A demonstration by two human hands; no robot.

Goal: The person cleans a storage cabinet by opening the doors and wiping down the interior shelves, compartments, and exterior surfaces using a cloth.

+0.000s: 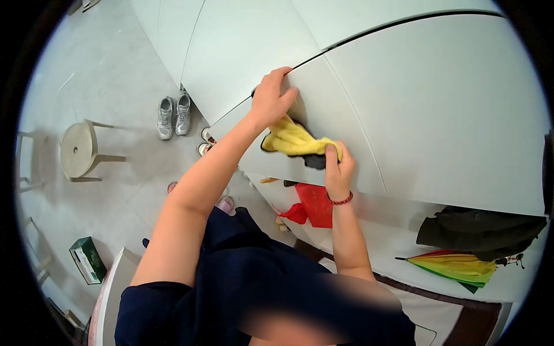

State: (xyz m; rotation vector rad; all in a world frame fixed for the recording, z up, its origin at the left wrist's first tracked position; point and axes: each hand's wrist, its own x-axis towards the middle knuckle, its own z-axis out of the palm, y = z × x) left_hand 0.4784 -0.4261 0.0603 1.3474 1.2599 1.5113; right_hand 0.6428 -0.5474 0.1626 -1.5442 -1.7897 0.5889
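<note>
My left hand point(270, 99) is at the upper edge of a white cabinet door point(340, 109), fingers hooked over the edge and thumb against the face. My right hand point(339, 164), with a red beaded bracelet point(339, 199) at the wrist, is closed on a yellow cloth point(297, 138) with a dark grey back and black edging. The bunched cloth lies against the door's face and reaches up to just below my left hand. A small dark shape shows at the door edge beside my left hand; I cannot tell what it is.
Below the door, an open compartment holds a red bag point(314, 205), a folded multicoloured umbrella point(456, 266) and a dark garment point(482, 232). On the floor at left are grey sneakers point(174, 117), a beige stool point(79, 150) and a green box point(88, 260). More white cabinet panels point(242, 46) stand above.
</note>
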